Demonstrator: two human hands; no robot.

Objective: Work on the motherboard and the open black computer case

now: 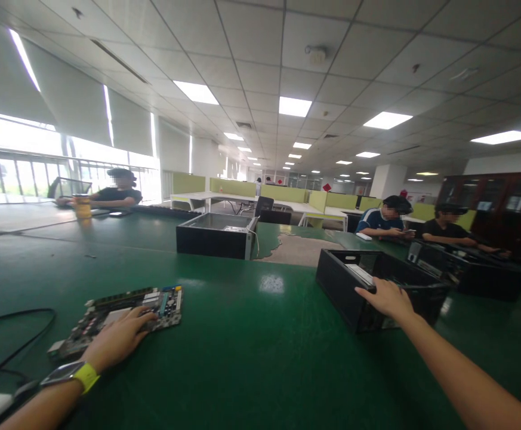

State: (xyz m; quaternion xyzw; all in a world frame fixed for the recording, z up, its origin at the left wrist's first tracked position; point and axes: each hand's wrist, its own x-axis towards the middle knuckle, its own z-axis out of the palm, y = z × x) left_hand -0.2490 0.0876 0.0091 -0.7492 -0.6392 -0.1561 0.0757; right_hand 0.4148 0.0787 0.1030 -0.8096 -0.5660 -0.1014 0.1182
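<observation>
My left hand lies over a motherboard on the green tabletop, its fingers stretched out across the board's upper face. Memory slots run along the board's far edge, and blue and pale connectors show at its right end. Over at the right, my right hand grips the near rim of an open black computer case, the thumb at the corner and the fingers reaching over the edge. A white strip-like part shows inside the case, just beyond the fingers. The hand hides part of the rim and interior.
Another open computer case stands farther back, near a torn patch in the green table cover. A third dark case is at far right, near two seated people. Black cable curls at left. An amber-coloured container stands near another seated person.
</observation>
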